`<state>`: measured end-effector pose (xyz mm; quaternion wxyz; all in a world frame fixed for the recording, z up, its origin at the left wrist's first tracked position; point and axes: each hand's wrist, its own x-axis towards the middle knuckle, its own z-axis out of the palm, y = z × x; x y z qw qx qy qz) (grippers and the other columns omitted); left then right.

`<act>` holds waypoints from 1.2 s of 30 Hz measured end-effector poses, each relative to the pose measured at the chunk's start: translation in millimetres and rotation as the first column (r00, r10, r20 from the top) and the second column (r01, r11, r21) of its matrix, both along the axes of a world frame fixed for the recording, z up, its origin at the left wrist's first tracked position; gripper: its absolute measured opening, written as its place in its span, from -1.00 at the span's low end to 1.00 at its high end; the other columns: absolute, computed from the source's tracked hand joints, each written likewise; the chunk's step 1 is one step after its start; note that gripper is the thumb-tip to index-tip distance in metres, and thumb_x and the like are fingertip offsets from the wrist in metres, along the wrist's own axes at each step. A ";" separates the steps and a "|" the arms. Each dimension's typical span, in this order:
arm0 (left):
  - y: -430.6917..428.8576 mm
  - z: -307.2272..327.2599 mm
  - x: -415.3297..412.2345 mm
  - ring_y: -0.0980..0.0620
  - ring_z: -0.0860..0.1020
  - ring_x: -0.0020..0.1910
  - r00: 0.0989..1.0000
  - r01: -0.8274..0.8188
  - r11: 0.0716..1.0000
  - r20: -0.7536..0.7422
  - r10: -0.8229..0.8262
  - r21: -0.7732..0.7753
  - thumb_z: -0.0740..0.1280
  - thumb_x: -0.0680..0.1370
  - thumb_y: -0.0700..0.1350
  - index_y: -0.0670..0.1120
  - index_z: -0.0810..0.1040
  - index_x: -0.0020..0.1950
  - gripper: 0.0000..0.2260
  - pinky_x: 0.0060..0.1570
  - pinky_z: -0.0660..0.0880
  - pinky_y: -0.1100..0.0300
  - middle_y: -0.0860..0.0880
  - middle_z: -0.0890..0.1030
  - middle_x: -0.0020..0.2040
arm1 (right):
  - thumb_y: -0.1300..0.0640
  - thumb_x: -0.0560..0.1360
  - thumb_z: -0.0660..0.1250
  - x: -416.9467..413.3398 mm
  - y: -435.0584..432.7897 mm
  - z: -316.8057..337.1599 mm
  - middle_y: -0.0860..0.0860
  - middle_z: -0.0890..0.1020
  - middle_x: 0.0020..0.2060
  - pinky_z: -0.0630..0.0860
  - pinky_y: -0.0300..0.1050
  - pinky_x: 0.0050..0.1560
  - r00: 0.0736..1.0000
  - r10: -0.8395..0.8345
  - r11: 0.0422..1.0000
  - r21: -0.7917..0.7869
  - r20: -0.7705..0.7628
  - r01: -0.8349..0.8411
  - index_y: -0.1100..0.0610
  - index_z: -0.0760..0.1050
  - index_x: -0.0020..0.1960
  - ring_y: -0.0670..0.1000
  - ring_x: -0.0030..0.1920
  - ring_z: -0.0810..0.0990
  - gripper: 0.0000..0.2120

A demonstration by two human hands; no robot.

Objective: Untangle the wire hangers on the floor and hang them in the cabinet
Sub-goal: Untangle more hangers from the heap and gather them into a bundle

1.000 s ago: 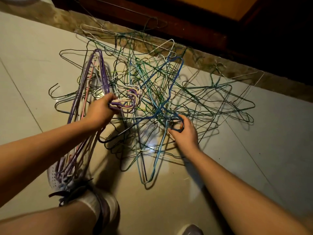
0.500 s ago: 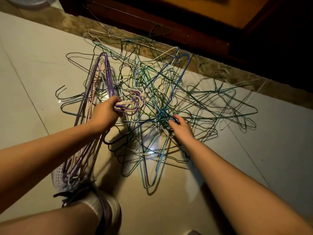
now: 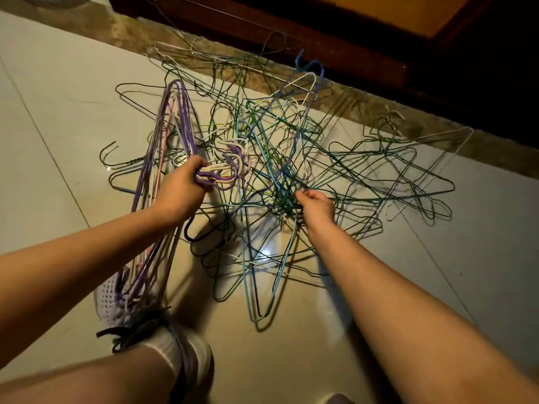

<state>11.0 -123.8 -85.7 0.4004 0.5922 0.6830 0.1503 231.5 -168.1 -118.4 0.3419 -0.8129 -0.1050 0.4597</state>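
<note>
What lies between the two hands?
Head view: the purple and white hooks that the left hand grips, then crossed green and blue wires of the tangle, reaching the right hand.

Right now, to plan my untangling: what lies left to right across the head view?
White shoe → left hand gripping the purple hanger bundle → right hand gripping the tangled hangers → loose green hangers.

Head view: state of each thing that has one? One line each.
left hand, grips the purple bundle by its hooks.
right hand, fingers curled on wires at the tangled pile's knot.
purple bundle, gathered, hook end held up, lower ends by the shoe.
tangled pile, knotted, lying on the floor.
cabinet, open or shut cannot tell.
</note>
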 end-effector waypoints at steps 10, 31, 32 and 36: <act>4.4 -1.7 -1.6 0.28 0.39 -0.53 0.986 -0.029 0.999 0.163 0.034 -0.033 0.30 0.52 -0.33 -0.06 0.46 0.09 -0.77 -0.61 0.27 0.40 0.09 0.52 -0.22 | 0.16 0.55 0.26 -1.1 -4.6 -5.0 0.13 0.54 0.04 0.39 -0.13 -0.06 0.994 -0.020 0.994 -0.109 0.107 0.032 0.21 0.44 0.18 0.08 -0.05 0.47 -0.76; 5.1 22.6 -12.7 0.34 0.45 -0.54 0.953 -0.063 0.997 0.293 0.074 -0.046 0.13 0.48 -0.52 -0.19 0.44 0.00 -0.71 -0.55 0.26 0.50 0.03 0.47 -0.29 | 0.11 0.57 0.25 20.4 56.6 12.0 -0.01 0.44 -0.43 0.36 -0.32 -0.55 0.998 0.052 0.996 0.080 -0.028 -0.049 0.14 0.51 -0.09 -0.09 -0.48 0.41 -0.87; 5.8 23.4 -15.0 0.32 0.46 -0.50 0.956 -0.064 0.998 0.284 0.069 -0.026 0.14 0.47 -0.51 -0.14 0.46 -0.03 -0.70 -0.52 0.27 0.49 0.03 0.49 -0.29 | 0.09 0.58 0.24 19.1 59.6 17.1 -0.02 0.40 -0.45 0.33 -0.33 -0.59 0.994 0.023 0.992 0.128 -0.103 -0.010 0.14 0.51 -0.13 -0.12 -0.52 0.38 -0.83; 14.3 35.6 -33.2 0.17 0.46 -0.40 0.963 -0.110 0.994 0.249 0.099 0.027 0.29 0.49 -0.38 0.09 0.48 -0.10 -0.68 -0.47 0.35 0.35 -0.03 0.55 -0.23 | 0.09 0.59 0.20 12.3 79.7 55.7 -0.05 0.31 -0.52 0.20 -0.37 -0.66 0.908 -0.059 0.961 0.223 -0.415 0.164 0.16 0.45 -0.23 -0.18 -0.65 0.27 -0.74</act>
